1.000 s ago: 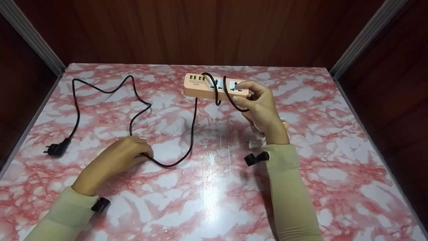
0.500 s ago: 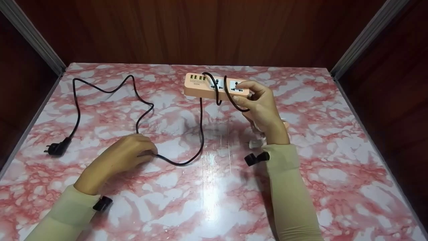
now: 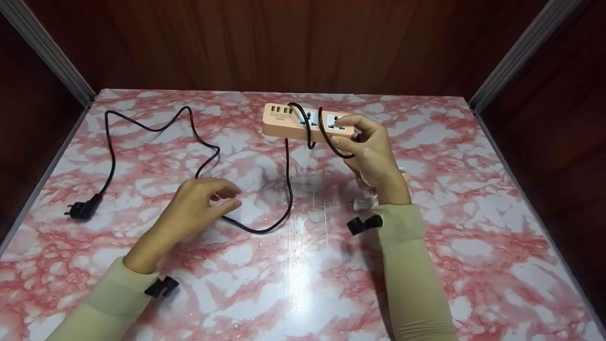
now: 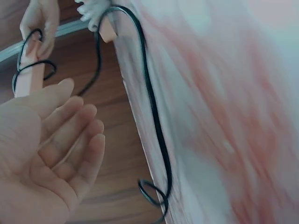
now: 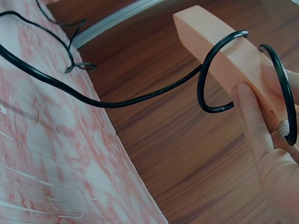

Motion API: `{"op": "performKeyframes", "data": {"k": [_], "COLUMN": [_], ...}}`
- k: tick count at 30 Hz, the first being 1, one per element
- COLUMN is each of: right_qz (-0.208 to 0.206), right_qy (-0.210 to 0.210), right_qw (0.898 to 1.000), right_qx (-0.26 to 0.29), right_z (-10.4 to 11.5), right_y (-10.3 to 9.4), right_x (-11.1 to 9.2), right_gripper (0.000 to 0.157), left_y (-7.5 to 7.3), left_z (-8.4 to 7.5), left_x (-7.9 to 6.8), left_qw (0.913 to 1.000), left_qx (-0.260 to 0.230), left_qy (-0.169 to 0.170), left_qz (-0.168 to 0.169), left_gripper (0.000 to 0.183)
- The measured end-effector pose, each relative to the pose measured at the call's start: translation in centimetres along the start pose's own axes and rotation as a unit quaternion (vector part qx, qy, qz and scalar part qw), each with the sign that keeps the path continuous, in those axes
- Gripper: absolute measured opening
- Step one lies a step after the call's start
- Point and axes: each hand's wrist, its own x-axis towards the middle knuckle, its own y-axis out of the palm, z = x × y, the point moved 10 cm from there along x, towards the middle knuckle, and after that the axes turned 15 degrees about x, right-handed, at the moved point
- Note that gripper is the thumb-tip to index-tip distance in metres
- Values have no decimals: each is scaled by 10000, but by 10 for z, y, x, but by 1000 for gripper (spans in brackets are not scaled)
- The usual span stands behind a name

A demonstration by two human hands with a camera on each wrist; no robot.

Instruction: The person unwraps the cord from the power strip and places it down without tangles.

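Note:
My right hand (image 3: 371, 149) grips the right end of a peach power strip (image 3: 284, 130), holding it up above the table. Black cord (image 3: 289, 189) loops loosely around the strip, seen also as a loop of cord (image 5: 205, 88) in the right wrist view. From there it hangs to the table and runs left to a black plug (image 3: 83, 209). My left hand (image 3: 196, 206) hovers over the middle of the cord, fingers relaxed and apart. In the left wrist view the palm of the left hand (image 4: 46, 144) shows nothing in it.
A small white plug-like piece (image 3: 363, 203) lies by the right wrist, and a peach object (image 3: 404, 176) is mostly hidden behind that wrist. Dark wooden panels (image 3: 284, 47) enclose the marbled pink and white table (image 3: 236, 293) at the back and sides.
My left hand has let go of the cord, opened and lifted a little up and to the right. The hanging cord shifted right. My right hand and the power strip have hardly moved.

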Motion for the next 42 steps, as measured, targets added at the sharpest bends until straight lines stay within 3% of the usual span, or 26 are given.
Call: {"op": "performKeyframes", "data": {"k": [6,14,24,34,41,42], "right_qz": [-45,-82,-122,-107,-69,-56], "right_qy": [15,83,120,97,74,66], "right_qw": [10000,9999,9998,9998,9999,10000], "right_qx": [62,21,-137,-118,-4,8], "right_z": [0,0,-1,1,1,1], "right_y": [-1,-1,-2,-3,-1,0], "right_x": [0,-1,0,-2,-2,-1], "right_gripper": [30,30,29,29,29,29], "left_y": [8,36,66,97,104,106], "left_z": [-11,-24,-30,-36,-35,-34], "left_x": [16,29,37,46,49,49], "left_qw": [9962,9843,9725,9453,9372,9325], "left_qx": [-697,-1439,-1814,-2439,-2607,-2712], "left_qy": [-526,-991,-1348,-1774,-1982,-2061], "left_qz": [9,255,565,1243,1202,1202], "left_gripper": [18,25,31,40,36,35]}}
